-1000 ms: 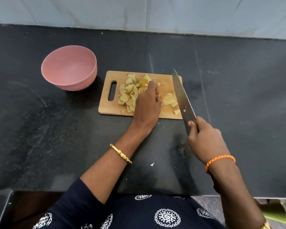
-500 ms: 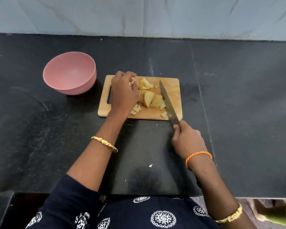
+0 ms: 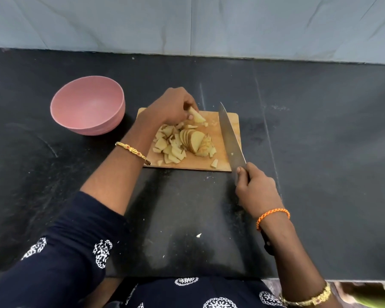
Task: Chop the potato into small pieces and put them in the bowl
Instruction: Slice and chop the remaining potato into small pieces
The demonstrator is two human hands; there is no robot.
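While the left hand [image 3: 171, 105] pinches a potato wedge [image 3: 197, 116] above the cutting board [image 3: 233, 121], chopped pieces [image 3: 171, 150] lie beneath. The right hand [image 3: 256, 190] grips the knife [image 3: 230, 136]. The pink bowl [image 3: 87, 105] sits left of the board.

Counting one pink bowl [image 3: 87, 105], one cutting board [image 3: 230, 121], one knife [image 3: 231, 138], two hands, three bracelets, plus too many potato pieces [image 3: 180, 143] to tally.

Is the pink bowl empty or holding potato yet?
Empty: the pink bowl shows only bare pink inside, and the potato pieces all lie on the cutting board.

Even soft light, wide-angle edge distortion
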